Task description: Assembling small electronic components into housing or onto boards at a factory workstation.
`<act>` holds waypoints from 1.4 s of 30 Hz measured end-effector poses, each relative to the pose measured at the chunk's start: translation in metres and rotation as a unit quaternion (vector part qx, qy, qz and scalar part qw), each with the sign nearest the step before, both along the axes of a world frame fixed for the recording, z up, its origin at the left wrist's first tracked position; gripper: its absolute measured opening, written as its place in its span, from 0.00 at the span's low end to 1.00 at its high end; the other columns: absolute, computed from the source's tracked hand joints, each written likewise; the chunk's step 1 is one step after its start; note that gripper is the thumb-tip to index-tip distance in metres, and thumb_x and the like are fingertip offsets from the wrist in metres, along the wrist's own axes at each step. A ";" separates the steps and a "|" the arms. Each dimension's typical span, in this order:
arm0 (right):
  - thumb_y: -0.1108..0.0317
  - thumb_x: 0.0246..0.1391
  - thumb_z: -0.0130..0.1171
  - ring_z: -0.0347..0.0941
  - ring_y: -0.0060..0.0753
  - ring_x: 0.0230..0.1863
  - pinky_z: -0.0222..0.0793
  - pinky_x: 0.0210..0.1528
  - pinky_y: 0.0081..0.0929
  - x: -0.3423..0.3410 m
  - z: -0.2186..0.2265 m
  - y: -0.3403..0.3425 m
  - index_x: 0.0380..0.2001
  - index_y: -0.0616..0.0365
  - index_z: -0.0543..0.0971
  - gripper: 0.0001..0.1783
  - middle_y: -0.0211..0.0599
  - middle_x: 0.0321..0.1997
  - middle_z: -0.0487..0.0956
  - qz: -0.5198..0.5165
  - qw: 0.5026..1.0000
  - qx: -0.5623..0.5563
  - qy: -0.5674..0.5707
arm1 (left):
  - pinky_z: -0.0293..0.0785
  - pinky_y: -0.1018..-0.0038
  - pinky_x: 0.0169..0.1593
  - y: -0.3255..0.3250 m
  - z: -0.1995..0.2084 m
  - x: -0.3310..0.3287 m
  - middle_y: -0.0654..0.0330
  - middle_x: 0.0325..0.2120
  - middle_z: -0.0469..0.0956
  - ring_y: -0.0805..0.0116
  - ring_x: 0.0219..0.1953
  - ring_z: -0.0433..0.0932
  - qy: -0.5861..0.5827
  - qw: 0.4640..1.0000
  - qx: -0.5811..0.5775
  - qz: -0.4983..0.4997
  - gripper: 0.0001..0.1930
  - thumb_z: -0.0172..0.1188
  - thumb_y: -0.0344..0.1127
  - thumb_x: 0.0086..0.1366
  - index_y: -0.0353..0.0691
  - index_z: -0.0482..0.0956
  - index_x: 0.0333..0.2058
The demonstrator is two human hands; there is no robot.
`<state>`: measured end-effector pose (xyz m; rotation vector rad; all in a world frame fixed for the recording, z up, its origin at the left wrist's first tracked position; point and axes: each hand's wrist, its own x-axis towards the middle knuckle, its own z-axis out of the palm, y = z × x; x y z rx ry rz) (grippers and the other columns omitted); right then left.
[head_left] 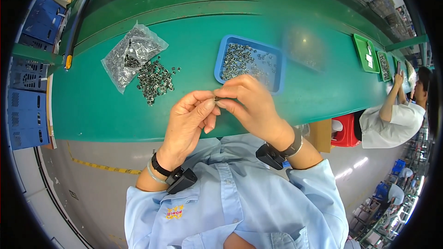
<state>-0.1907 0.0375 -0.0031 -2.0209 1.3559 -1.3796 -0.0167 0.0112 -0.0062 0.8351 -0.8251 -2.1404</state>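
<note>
Both my hands meet over the near part of the green bench, fingertips almost touching. Between thumb and forefinger of my left hand and those of my right hand is a small dark metal part, mostly hidden by the fingers. Just beyond my right hand lies a blue tray with many small silvery metal parts in it. To the left, a pile of small black and silver parts spills beside a clear plastic bag filled with more of them.
The green bench runs across in front of me. Farther right stand a green tray and another tray of parts. A seated co-worker is at the right, near a red stool. Blue crates stack at the left.
</note>
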 end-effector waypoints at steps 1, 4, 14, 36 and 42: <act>0.73 0.42 0.64 0.71 0.37 0.35 0.66 0.36 0.31 0.001 -0.001 0.001 0.34 0.53 0.77 0.13 0.33 0.34 0.75 0.000 1.000 0.000 0.000 | 0.64 0.83 0.21 0.000 0.001 0.000 0.59 0.27 0.77 0.78 0.20 0.70 0.000 1.000 0.000 0.000 0.08 0.54 0.31 0.64 0.36 0.74 0.40; 0.72 0.42 0.64 0.71 0.36 0.35 0.65 0.35 0.29 0.003 -0.005 0.002 0.35 0.52 0.78 0.13 0.32 0.34 0.75 -0.025 0.999 -0.020 0.032 | 0.64 0.83 0.21 0.002 0.004 -0.001 0.60 0.27 0.77 0.78 0.21 0.70 -0.033 0.998 -0.043 0.019 0.07 0.54 0.31 0.64 0.36 0.74 0.40; 0.74 0.40 0.64 0.72 0.35 0.34 0.64 0.33 0.28 0.005 0.002 0.005 0.34 0.53 0.78 0.14 0.31 0.34 0.75 -0.037 0.995 -0.037 0.079 | 0.65 0.84 0.23 0.002 0.003 0.003 0.60 0.28 0.77 0.79 0.22 0.71 -0.052 0.994 -0.092 0.025 0.07 0.53 0.29 0.64 0.36 0.74 0.40; 0.76 0.38 0.65 0.73 0.35 0.29 0.69 0.27 0.26 0.009 -0.005 0.007 0.30 0.57 0.77 0.12 0.36 0.31 0.75 -0.030 0.996 -0.081 0.011 | 0.60 0.84 0.20 0.003 0.011 -0.005 0.64 0.21 0.73 0.79 0.18 0.67 0.014 1.000 0.011 0.011 0.07 0.55 0.35 0.64 0.38 0.74 0.35; 0.76 0.39 0.65 0.73 0.35 0.29 0.69 0.27 0.26 0.011 -0.008 0.011 0.30 0.57 0.77 0.12 0.36 0.31 0.75 -0.026 0.997 -0.073 -0.007 | 0.60 0.84 0.20 0.003 0.001 -0.007 0.64 0.19 0.73 0.79 0.18 0.66 0.090 0.995 0.041 -0.004 0.06 0.54 0.35 0.64 0.39 0.73 0.34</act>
